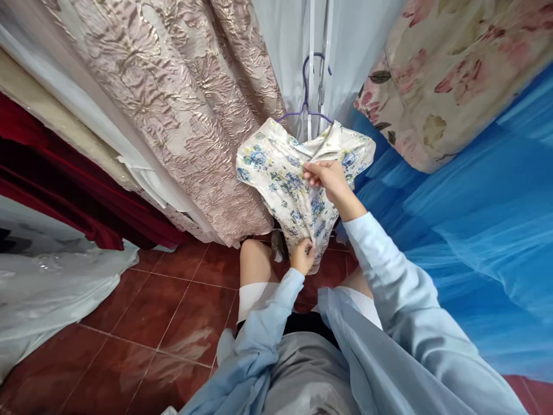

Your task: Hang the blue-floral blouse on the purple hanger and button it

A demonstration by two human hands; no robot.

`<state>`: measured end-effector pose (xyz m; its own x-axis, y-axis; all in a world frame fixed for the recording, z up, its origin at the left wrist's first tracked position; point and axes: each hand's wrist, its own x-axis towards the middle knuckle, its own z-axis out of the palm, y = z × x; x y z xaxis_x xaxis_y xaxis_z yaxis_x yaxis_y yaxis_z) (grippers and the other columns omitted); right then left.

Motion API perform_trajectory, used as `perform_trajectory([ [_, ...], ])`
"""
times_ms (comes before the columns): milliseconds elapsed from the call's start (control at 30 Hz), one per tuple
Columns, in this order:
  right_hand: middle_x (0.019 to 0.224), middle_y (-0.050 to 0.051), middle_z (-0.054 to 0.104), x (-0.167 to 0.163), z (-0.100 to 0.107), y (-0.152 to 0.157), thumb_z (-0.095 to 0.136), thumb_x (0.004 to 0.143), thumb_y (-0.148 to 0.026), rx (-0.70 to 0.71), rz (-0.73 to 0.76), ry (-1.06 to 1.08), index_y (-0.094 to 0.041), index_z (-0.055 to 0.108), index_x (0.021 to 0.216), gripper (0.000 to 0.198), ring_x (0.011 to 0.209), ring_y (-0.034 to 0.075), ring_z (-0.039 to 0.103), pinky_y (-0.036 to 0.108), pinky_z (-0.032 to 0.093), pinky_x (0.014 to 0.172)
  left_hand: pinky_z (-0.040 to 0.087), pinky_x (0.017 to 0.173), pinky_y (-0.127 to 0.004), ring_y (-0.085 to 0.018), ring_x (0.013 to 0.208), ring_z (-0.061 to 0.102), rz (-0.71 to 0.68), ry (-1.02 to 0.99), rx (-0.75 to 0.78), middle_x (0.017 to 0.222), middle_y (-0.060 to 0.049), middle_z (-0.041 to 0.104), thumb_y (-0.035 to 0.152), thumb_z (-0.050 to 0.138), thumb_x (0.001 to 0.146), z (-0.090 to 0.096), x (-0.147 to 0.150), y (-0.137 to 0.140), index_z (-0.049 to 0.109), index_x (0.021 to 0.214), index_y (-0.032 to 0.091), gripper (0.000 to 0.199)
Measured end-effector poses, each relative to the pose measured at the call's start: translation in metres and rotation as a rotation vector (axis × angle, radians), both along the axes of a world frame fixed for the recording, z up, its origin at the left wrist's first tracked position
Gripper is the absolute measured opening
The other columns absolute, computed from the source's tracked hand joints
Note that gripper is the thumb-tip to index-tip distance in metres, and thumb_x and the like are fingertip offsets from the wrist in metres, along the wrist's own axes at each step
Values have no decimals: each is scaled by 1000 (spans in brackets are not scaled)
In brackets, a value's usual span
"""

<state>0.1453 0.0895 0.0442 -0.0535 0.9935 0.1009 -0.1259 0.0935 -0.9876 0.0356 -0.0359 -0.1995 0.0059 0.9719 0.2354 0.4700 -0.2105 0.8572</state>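
Observation:
A white blouse [287,178] with blue flowers and yellow-green leaves hangs in front of me on a purple wire hanger [306,92]. Its collar lies open in a V at the top. My right hand [326,174] pinches the front edge of the blouse just below the collar. Lower down, near the hem, my left hand [303,256] is closed on the same front edge. The fabric between the two hands runs in a fairly straight line. What lies inside the fingers of either hand is mostly hidden.
A pink and gold brocade garment [181,115] hangs at the left, beside dark red fabric [56,173]. To the right are blue tulle [466,230] and a pink floral cloth [453,80]. White straps [318,29] hang behind the hanger. Red tiles [173,323] cover the floor.

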Motion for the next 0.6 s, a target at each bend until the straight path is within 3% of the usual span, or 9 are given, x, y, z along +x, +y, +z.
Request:
perform_trajectory([
  [133,56,1,68,18,9,11,82,76,-26,-11,164,-108,-7,68,69,25,39,4,52,12,35,40,45,76,-27,-18,77,63,183,57,-30,76,-2,66,29,57,89,7,-35,0,56,74,22,16],
  [200,56,3,68,20,8,9,83,75,-24,-13,211,-144,-6,67,68,25,40,5,53,12,36,41,45,76,-26,-18,77,63,209,43,-57,75,-2,66,29,57,88,4,-47,1,54,73,22,18],
  [300,57,4,69,13,2,2,77,79,-21,-53,195,-137,-7,68,68,21,40,5,54,13,37,40,44,71,-25,-17,73,62,146,25,-86,71,-1,64,30,57,87,-5,-45,3,53,71,21,19],
  [433,54,0,65,-1,-4,-9,73,79,-20,-147,92,-47,-11,66,63,19,38,5,50,14,36,38,40,65,-23,-16,66,58,29,28,-87,65,1,59,27,56,86,-17,-18,0,52,70,20,18],
  [600,54,1,65,-4,-2,-15,76,71,-26,-166,-9,62,-11,69,65,18,40,6,53,15,38,39,36,64,-24,-14,64,54,-89,83,-75,67,1,59,19,57,83,-16,-3,-3,52,70,19,13],
])
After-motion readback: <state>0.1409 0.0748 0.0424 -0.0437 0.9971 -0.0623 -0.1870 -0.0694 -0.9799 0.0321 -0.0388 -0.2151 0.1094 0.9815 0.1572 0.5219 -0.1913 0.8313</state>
